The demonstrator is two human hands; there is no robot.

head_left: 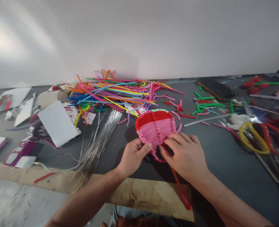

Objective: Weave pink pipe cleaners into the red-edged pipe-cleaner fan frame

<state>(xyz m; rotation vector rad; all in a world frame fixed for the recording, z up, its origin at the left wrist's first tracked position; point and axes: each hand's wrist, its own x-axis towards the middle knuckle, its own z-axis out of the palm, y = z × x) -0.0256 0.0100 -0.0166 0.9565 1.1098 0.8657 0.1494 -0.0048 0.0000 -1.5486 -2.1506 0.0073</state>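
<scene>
A pink and red piece (148,130) made of pipe cleaners, with a ridge down its middle and a twisted rim, is held up over the dark tabletop. My left hand (135,155) pinches its lower left edge between thumb and fingers. Gripping the lower right edge, my right hand (185,154) has its fingers bent around the rim. A pink pipe cleaner loops below the piece between both hands. From under my right hand an orange-red pipe cleaner (180,189) hangs down past the table edge. My right fingertips are partly hidden.
A heap of coloured pipe cleaners (116,91) lies at the back. Thin metal wires (99,145) fan out on the left, near a white card (57,123). Scissors with yellow and red handles (254,137) lie right, below a dark phone (216,89). Cut scraps are scattered about.
</scene>
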